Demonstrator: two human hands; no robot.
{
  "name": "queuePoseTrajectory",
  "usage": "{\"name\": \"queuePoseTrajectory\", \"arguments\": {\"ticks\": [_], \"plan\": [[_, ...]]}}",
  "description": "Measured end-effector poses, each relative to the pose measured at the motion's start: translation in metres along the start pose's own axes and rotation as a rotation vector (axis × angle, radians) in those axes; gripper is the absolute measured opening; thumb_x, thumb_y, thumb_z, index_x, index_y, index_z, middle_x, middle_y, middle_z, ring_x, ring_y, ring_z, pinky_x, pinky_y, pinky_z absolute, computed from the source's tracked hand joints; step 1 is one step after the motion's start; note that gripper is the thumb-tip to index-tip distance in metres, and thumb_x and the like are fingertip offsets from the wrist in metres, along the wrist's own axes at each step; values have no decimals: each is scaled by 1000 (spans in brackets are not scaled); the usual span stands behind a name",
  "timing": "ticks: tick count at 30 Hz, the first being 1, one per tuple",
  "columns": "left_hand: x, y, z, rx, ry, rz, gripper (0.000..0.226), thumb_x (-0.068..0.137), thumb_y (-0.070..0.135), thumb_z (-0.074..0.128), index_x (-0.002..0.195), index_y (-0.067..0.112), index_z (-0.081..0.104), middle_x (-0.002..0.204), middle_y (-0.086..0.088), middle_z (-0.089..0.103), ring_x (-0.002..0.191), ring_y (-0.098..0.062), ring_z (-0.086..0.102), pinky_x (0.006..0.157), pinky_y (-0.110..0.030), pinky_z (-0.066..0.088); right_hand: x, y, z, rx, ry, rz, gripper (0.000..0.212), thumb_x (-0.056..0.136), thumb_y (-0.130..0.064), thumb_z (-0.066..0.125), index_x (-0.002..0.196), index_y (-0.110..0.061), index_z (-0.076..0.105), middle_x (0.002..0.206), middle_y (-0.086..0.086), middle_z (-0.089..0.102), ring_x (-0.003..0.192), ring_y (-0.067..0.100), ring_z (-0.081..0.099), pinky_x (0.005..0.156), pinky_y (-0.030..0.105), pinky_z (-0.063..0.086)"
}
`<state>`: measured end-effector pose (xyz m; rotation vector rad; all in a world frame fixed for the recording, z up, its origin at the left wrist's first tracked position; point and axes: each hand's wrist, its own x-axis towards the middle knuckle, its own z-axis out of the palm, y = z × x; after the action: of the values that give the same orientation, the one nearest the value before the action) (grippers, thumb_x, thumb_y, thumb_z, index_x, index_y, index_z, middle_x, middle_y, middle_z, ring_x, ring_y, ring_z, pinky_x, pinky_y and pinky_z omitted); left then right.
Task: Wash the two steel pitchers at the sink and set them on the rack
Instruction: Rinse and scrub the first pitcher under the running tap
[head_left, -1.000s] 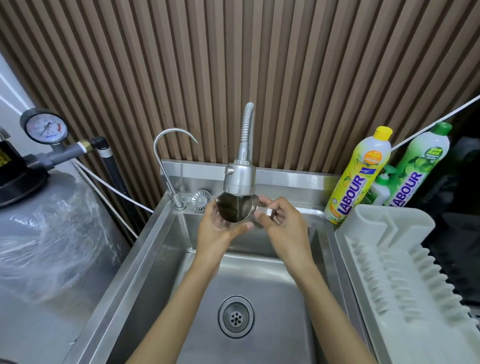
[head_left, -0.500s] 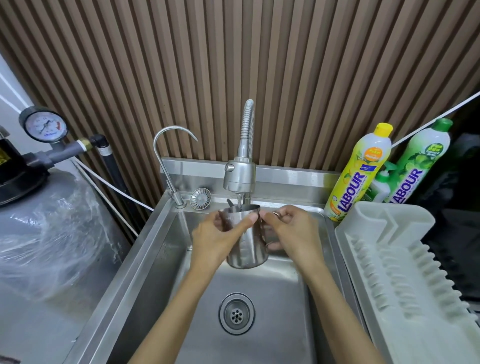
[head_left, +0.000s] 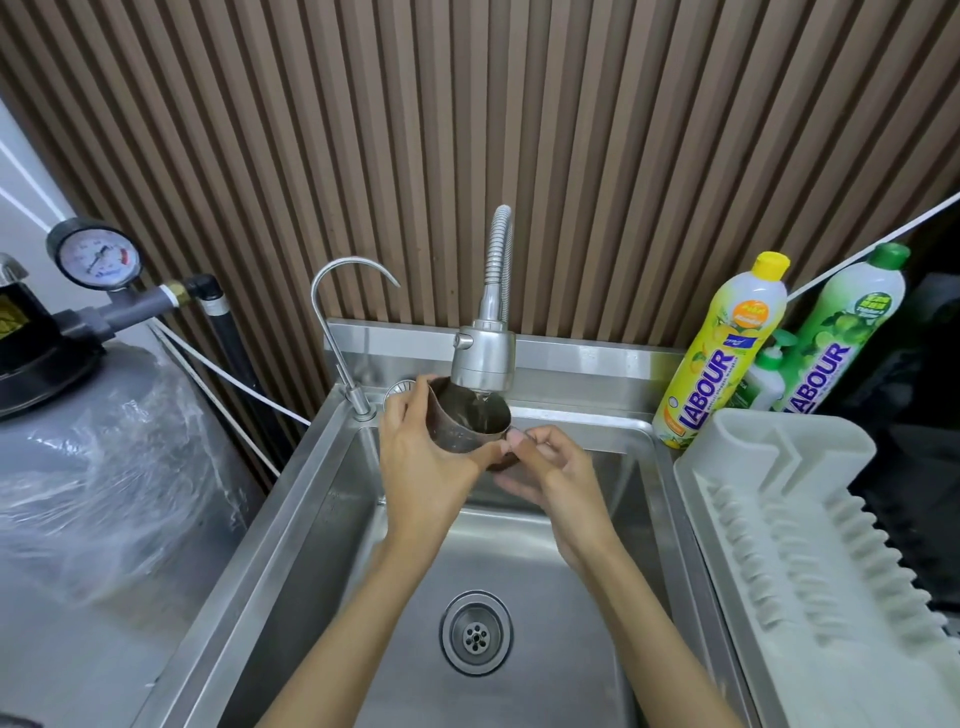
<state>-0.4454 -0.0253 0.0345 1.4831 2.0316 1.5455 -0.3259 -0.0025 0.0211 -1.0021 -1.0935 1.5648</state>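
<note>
Two hands' grip on pitcher (head_left: 470, 426) | left hand (head_left: 426, 457), right hand (head_left: 550, 473) | under faucet (head_left: 483, 358) | basin floor open below

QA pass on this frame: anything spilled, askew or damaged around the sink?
Nothing stands out. The steel pitcher is tilted under the faucet head, held by left hand and right hand; water runs into it. The dish rack sits beside the sink, holding nothing visible.

We hold one steel pitcher (head_left: 467, 422), small, cylindrical, dark inside, mouth tilted up toward us directly beneath the tap head over the sink (head_left: 311, 519), with the white ridged rack (head_left: 810, 545) lying just right of it.
</note>
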Motion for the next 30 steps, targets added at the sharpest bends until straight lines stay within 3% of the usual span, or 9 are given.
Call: {"name": "queuePoseTrajectory", "arguments": {"ticks": [4, 8, 11, 15, 18, 21, 24, 27, 30], "plan": [[-7, -6, -6, 205, -96, -158, 92, 44, 84, 63, 111, 20, 62, 100, 1, 57, 98, -17, 56, 84, -31, 49, -7, -7, 0, -150, 87, 60, 18, 88, -19, 62, 77, -7, 55, 83, 14, 69, 68, 20, 71, 59, 38, 60], [-12, -15, -6, -160, -319, -375, 46, 57, 51, 82, 93, 24, 70, 81, 10, 72, 78, -1, 67, 67, -5, 46, -12, -30, 1, -752, 214, -120, 28, 84, -31, 65, 73, -9, 52, 75, 12, 65, 74, 29, 65, 69, 40, 54], [-9, -26, 0, -321, -470, -378, 51, 54, 42, 87, 100, 28, 70, 89, 5, 76, 93, -13, 70, 89, -27, 53, -22, -43, 7, -1002, 235, -302, 21, 86, -30, 62, 78, -15, 48, 74, -1, 58, 74, 22, 51, 65, 29, 35], [-3, -14, 7, -565, -380, -308, 61, 64, 7, 84, 119, 15, 58, 110, -3, 72, 104, -12, 66, 91, -24, 49, -18, -43, 6, -715, 181, -349, 16, 88, -15, 59, 79, -18, 46, 106, -11, 62, 94, 9, 59, 80, 19, 47], [3, -8, 5, -552, -231, -196, 70, 60, -2, 84, 121, 12, 54, 116, -5, 66, 110, -16, 62, 92, -16, 47, -6, -34, 0, -365, 41, -204, 22, 89, -10, 57, 73, -15, 44, 111, -17, 63, 97, -5, 61, 83, 11, 42], [4, -9, -1, -284, -104, -51, 89, 54, 15, 90, 133, 13, 50, 119, 1, 52, 111, -12, 52, 95, -10, 41, 3, -16, -4, -93, -67, -25, 18, 91, -12, 55, 75, -12, 47, 103, -1, 67, 102, 8, 64, 96, 30, 48], [0, -13, -6, -42, -54, -1, 99, 45, 54, 85, 130, 14, 55, 101, 1, 42, 102, -19, 51, 93, -28, 46, 3, -4, -1, 39, -36, 58, 16, 92, -15, 55, 77, -10, 51, 83, 9, 69, 80, 19, 68, 85, 40, 56], [-6, -20, -4, 130, -38, -39, 99, 46, 81, 61, 119, 15, 61, 91, 0, 43, 91, -22, 52, 83, -33, 47, -4, -3, 0, -33, 41, 103, 19, 89, -19, 60, 73, -10, 53, 76, 8, 69, 66, 18, 70, 62, 35, 60], [-16, -20, 0, 128, -167, -169, 81, 51, 85, 57, 100, 21, 66, 86, -1, 55, 85, -18, 56, 77, -24, 43, -6, -15, -5, -318, 161, 103, 25, 84, -25, 67, 70, -8, 55, 76, 12, 67, 59, 21, 68, 60, 42, 60]]}}
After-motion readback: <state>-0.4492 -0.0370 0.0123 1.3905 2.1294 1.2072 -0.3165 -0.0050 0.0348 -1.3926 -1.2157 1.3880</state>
